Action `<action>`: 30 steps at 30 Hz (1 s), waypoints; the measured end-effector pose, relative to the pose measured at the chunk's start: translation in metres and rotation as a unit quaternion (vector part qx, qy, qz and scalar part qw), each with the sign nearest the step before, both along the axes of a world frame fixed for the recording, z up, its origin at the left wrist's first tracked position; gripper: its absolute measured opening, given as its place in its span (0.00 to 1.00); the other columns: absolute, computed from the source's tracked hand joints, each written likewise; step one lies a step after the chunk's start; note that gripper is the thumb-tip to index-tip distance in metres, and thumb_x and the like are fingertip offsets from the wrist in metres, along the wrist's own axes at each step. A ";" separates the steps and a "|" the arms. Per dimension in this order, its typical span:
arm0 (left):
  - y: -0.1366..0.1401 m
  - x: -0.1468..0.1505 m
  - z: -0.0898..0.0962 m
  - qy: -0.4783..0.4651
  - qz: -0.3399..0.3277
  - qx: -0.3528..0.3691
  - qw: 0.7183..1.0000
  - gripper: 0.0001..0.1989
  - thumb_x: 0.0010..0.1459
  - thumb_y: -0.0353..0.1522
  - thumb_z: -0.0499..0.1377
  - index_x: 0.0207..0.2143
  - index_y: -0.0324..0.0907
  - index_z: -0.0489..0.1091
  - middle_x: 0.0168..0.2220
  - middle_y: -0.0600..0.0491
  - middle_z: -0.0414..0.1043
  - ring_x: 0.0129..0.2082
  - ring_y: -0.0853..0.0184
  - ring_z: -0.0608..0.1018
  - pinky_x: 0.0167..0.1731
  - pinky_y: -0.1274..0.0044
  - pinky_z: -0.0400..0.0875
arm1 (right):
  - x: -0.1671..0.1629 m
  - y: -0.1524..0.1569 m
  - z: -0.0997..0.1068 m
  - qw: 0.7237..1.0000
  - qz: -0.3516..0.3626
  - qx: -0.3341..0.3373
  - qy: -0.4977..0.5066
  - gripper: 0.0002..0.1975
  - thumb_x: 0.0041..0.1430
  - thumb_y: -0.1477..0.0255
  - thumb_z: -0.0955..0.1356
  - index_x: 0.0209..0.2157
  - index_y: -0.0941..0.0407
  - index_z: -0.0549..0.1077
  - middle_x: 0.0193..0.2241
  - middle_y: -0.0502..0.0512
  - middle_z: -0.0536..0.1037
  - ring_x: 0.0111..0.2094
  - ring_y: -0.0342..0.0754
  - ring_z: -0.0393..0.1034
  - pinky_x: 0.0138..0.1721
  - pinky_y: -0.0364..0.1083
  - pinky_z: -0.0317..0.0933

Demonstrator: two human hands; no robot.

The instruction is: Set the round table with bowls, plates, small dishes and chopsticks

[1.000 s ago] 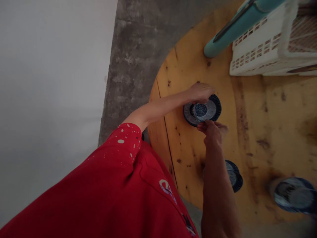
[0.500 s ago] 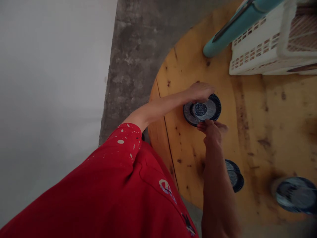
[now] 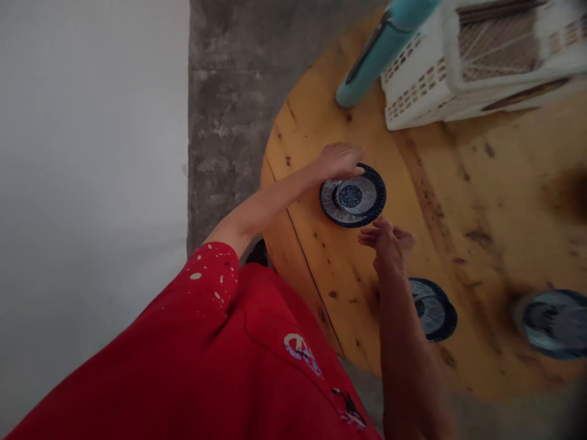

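Note:
A small blue-patterned bowl (image 3: pixel 351 197) sits on a dark-rimmed blue plate (image 3: pixel 376 211) near the table's curved edge. My left hand (image 3: pixel 342 161) reaches over the far side of the two dishes. Its fingers are curled, with the thumb at the bowl's rim, and they cover part of the rim. Just off the near side of the plate is my right hand (image 3: pixel 389 244), fingers spread and nothing in it. Beside my right forearm lies another blue plate (image 3: pixel 443 333) with a dish on it, partly hidden by the arm.
The round wooden table (image 3: pixel 426 244) carries a stack of blue dishes (image 3: pixel 557 324) at the right. At the back stand a turquoise cylinder (image 3: pixel 367 76) and a white plastic basket (image 3: pixel 422 101). A pale wall (image 3: pixel 92 153) rises on the left, beside the grey floor (image 3: pixel 224 122).
My right hand has come away from the bowl and is now apart from the plate. My left hand stays at the bowl's far side. The view has shifted, moving the table things leftward.

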State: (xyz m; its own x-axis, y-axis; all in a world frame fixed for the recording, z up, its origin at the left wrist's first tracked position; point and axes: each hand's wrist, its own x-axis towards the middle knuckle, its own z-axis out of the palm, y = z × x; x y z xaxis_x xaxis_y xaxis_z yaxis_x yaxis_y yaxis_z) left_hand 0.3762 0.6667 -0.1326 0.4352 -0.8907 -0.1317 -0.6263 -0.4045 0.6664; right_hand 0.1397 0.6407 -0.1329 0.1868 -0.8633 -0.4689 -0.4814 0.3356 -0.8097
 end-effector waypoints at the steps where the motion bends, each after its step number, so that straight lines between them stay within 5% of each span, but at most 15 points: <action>1: 0.004 0.002 0.003 -0.020 -0.013 0.010 1.000 0.12 0.63 0.36 0.65 0.31 0.37 0.74 0.45 0.41 0.80 0.53 0.58 0.78 0.50 0.73 0.68 | -0.009 0.003 0.002 1.000 -0.006 -0.007 -0.015 0.10 0.64 0.72 0.67 0.29 0.60 0.73 0.19 0.52 0.75 0.18 0.43 0.70 0.20 0.40 0.66; 4: 0.021 0.009 0.008 -0.057 -0.010 0.029 0.998 0.16 0.67 0.39 0.60 0.30 0.37 0.74 0.39 0.42 0.80 0.47 0.57 0.80 0.45 0.72 0.70 | -0.039 0.018 0.007 0.998 -0.016 -0.019 -0.058 0.11 0.60 0.65 0.70 0.32 0.60 0.76 0.21 0.52 0.77 0.18 0.44 0.71 0.20 0.40 0.67; 9: 0.064 0.009 0.006 0.022 0.094 -0.050 0.994 0.16 0.68 0.36 0.54 0.28 0.40 0.71 0.26 0.52 0.76 0.29 0.69 0.79 0.32 0.80 0.68 | -0.092 0.055 -0.002 0.994 -0.034 -0.003 -0.103 0.19 0.50 0.57 0.73 0.34 0.60 0.77 0.23 0.53 0.78 0.19 0.45 0.72 0.21 0.43 0.68; 17: 0.122 -0.040 0.017 0.084 0.209 -0.042 0.973 0.12 0.62 0.32 0.55 0.24 0.41 0.66 0.22 0.56 0.73 0.16 0.76 0.70 0.21 0.83 0.62 | -0.157 0.116 -0.024 0.981 -0.073 0.099 -0.147 0.24 0.46 0.53 0.72 0.37 0.58 0.75 0.24 0.54 0.78 0.21 0.47 0.73 0.23 0.45 0.69; 24: 0.092 -0.070 0.032 0.071 0.237 -0.017 0.969 0.09 0.63 0.32 0.55 0.29 0.41 0.68 0.25 0.53 0.76 0.20 0.74 0.74 0.20 0.83 0.62 | -0.209 0.131 -0.029 0.967 -0.109 0.145 -0.177 0.25 0.45 0.52 0.71 0.38 0.56 0.74 0.25 0.53 0.78 0.21 0.47 0.73 0.23 0.46 0.70; 30: 0.051 -0.072 0.022 0.051 0.235 0.050 0.969 0.09 0.65 0.34 0.56 0.31 0.41 0.67 0.23 0.53 0.74 0.19 0.71 0.74 0.21 0.82 0.64 | -0.249 0.126 -0.038 0.965 -0.141 0.130 -0.177 0.19 0.49 0.55 0.72 0.37 0.54 0.75 0.26 0.55 0.79 0.23 0.49 0.73 0.24 0.46 0.70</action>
